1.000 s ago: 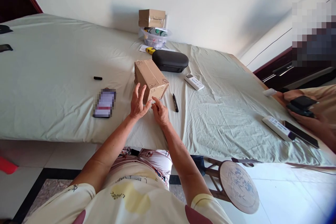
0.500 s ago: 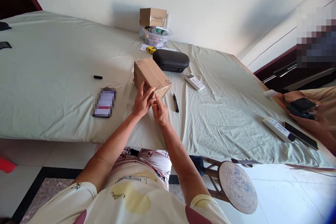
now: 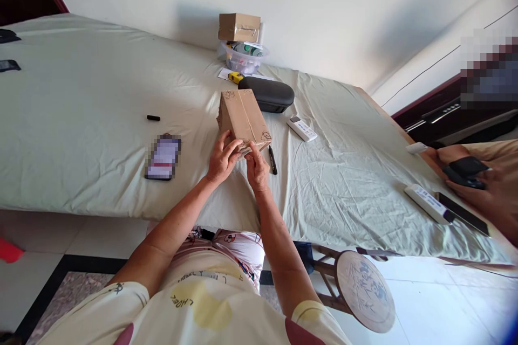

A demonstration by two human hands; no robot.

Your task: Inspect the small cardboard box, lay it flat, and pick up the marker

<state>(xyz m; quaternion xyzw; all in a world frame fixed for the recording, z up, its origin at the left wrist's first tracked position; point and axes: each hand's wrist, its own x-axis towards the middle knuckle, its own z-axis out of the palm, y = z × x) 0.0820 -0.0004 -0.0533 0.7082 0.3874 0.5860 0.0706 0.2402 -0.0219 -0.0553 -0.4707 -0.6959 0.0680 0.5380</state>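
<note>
A taped cardboard box (image 3: 244, 113) rests on the cloth-covered table, with pen drawings at the corners of its top. My left hand (image 3: 222, 160) grips the near left corner, fingers on the side and top edge. At the near edge, my right hand (image 3: 257, 168) pinches the box with its fingertips, close beside the left thumb. What lies under the fingertips on the near face is hidden. A black marker (image 3: 272, 160) lies uncapped just right of the box. Its likely cap, a small black cylinder (image 3: 153, 117), is off to the left.
A phone (image 3: 163, 157) lies at left. Behind the box are a black case (image 3: 267, 94), a yellow tape measure (image 3: 235, 77) and a plastic tub (image 3: 245, 59) under another carton (image 3: 239, 27). A white device (image 3: 302, 129) lies right; another person's hands (image 3: 465, 172) hold something black.
The box has turned slightly, its far end swinging right, and its near end has come closer to the marker. My right hand has shifted a little right; both hands stay at the near end.
</note>
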